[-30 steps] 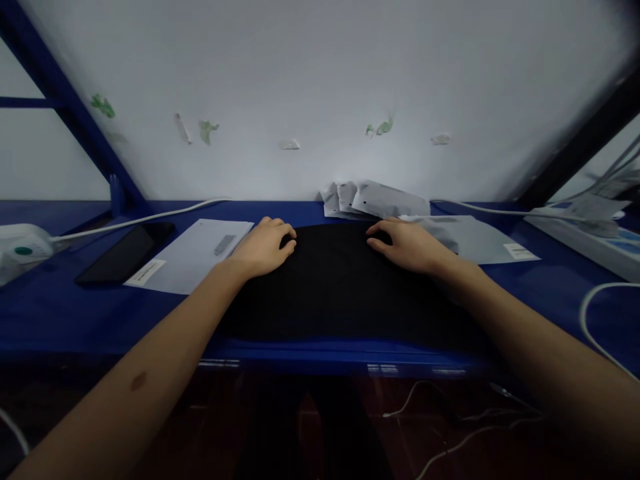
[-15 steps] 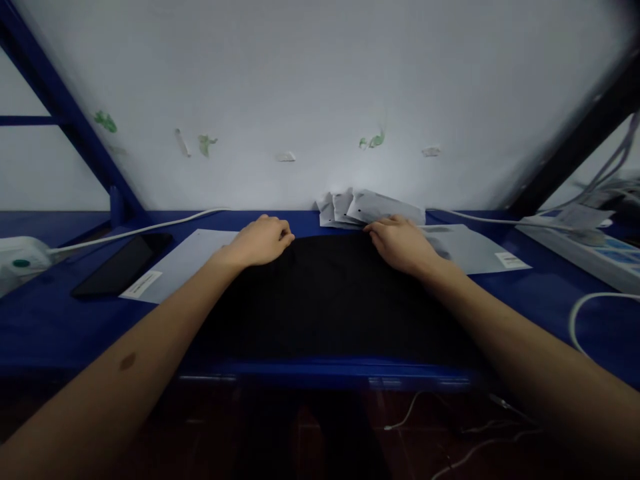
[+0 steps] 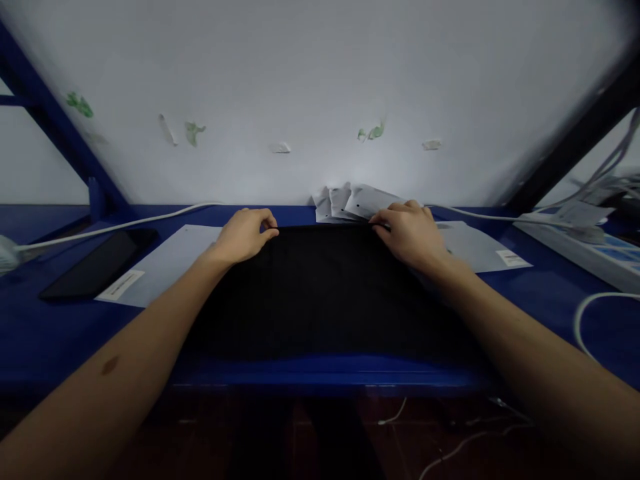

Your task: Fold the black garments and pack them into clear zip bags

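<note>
A black cloth (image 3: 320,293) lies flat across the middle of the blue table, close to its front edge. At the cloth's far left corner, my left hand (image 3: 246,235) pinches the edge between thumb and fingers. My right hand (image 3: 411,235) grips the far right corner in the same way, its fingertips partly hidden. Beneath my left forearm and beside the cloth is a pale plastic bag (image 3: 167,257) with a white label. Another pale bag (image 3: 470,247) with a label lies beyond my right wrist.
Several grey-white packets (image 3: 345,202) lean against the white wall (image 3: 320,87). A flat black object (image 3: 97,263), like a phone or tablet, lies at left on the blue table (image 3: 520,300). White cables (image 3: 150,219) run along the back. A white box (image 3: 580,247) stands at right.
Both hands have closed on the cloth's far corners. Its far edge is now lifted slightly and drawn straight between them. The view has shifted a little to the right.
</note>
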Tool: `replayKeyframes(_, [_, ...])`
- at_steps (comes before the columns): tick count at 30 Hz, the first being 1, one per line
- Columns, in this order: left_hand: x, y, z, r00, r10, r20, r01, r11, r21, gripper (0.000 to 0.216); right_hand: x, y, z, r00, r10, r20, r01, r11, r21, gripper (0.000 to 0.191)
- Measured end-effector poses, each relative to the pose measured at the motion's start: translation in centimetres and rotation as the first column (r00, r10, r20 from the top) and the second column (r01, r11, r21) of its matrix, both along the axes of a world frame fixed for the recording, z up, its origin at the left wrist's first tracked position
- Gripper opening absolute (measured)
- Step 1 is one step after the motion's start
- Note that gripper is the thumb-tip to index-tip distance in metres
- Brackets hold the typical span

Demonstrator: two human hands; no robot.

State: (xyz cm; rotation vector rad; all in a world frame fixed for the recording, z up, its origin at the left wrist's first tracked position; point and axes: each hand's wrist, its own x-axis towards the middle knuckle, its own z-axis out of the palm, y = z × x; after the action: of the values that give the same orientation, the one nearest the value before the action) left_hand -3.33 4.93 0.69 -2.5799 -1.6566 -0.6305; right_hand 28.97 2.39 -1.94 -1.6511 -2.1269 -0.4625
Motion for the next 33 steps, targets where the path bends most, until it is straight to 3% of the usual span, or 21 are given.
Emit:
replayKeyframes(7, [0.4,-0.9,0.5,0.997,-0.025,0.075,0.019,0.997,0.077,0.013,0.0,-0.4,0.6,0.988,-0.009,-0.157,0.011,1.0,0.01,0.027])
replayKeyframes(14, [0.0,-3.1,2.0,0.977,-0.129,0.169,0.148,0.984,-0.104,0.014,0.1,-2.2,1.7,0.936,0.05,-0.349,-0.096,0.989,-0.116,0.02])
replayKeyframes(19, [0.4,-4.3,2.8,0.974,-0.135,0.179,0.169,0.967,-0.191,0.038,-0.1,-2.9,2.4,0.95,0.005,-0.312,-0.056,0.986,-0.157,0.034])
replayKeyframes(23, [0.6,-4.1,2.4,0.975,-0.133,0.18,0.161,0.976,-0.149,0.027,-0.2,-2.8,2.3,0.966,-0.044,-0.254,0.003,0.988,-0.157,0.035])
replayKeyframes(28, [0.4,-3.2,1.4,0.979,-0.201,-0.03,0.196,0.972,-0.13,0.019,0.3,-2.2,1.5,0.979,0.067,-0.193,-0.104,0.977,-0.187,0.023])
replayKeyframes(33, [0.3,-2.9,0.9,0.967,-0.243,-0.075,0.232,0.964,-0.131,0.016,0.6,-2.1,1.1,0.981,0.12,-0.154,-0.161,0.944,-0.289,0.021])
